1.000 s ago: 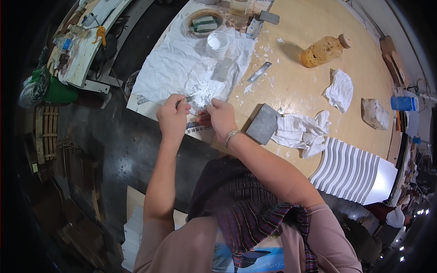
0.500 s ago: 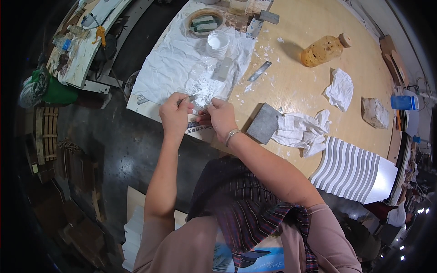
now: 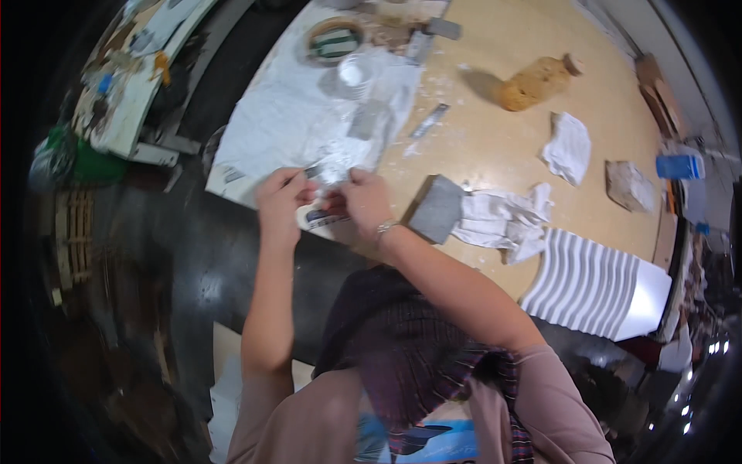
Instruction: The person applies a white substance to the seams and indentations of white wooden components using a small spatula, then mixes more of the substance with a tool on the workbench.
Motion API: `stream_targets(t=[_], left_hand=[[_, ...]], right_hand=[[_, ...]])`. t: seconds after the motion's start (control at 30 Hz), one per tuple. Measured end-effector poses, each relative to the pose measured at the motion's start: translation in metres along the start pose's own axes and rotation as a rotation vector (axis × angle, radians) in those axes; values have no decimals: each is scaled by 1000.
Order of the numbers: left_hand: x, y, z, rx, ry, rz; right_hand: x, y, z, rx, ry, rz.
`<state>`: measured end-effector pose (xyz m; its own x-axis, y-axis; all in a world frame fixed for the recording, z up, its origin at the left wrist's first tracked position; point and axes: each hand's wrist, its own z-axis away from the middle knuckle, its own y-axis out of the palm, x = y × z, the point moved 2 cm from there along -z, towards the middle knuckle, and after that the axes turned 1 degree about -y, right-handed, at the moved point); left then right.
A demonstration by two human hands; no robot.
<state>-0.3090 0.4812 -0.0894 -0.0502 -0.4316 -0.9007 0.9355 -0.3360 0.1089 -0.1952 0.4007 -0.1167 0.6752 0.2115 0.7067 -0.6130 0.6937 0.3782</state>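
- At the near edge of a round wooden worktable [image 3: 495, 147], a person leans over a crumpled white sheet [image 3: 286, 124] spread across the tabletop, apparently laid there to catch dust and scraps.
- The left hand [image 3: 280, 199] is curled, thumb and forefinger pinched on a small dark, flat piece [image 3: 313, 170] at the sheet's near border; what the piece is cannot be made out.
- The right hand [image 3: 363, 199], a bracelet at its wrist, meets it from the other side, fingers bent and pressed to the same spot, so the two hands work one small thing between them, just above the table edge.
- A grey block [image 3: 437, 209] stands tilted just beside the right wrist, close enough to be picked up without reaching.
- Past it lies a bunched white rag [image 3: 502, 220], and beyond that a white ribbed panel [image 3: 591, 282] overhangs the table's rim.
- Farther back, well apart from the hands, sit a roll of tape [image 3: 334, 40], a small white cup [image 3: 353, 71], a sandy-brown bottle-shaped lump [image 3: 533, 81] lying on its side, and a second rag [image 3: 568, 147].
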Motion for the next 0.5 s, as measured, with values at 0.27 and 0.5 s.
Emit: stream_targets(t=[0.27,0.5], left_hand=[[-5,4,19,348,-111,526],[-5,109,48,611,-351,669]], right_hand=[[11,3,55,67,108,-65],[78,-102,124,60,-301,330]])
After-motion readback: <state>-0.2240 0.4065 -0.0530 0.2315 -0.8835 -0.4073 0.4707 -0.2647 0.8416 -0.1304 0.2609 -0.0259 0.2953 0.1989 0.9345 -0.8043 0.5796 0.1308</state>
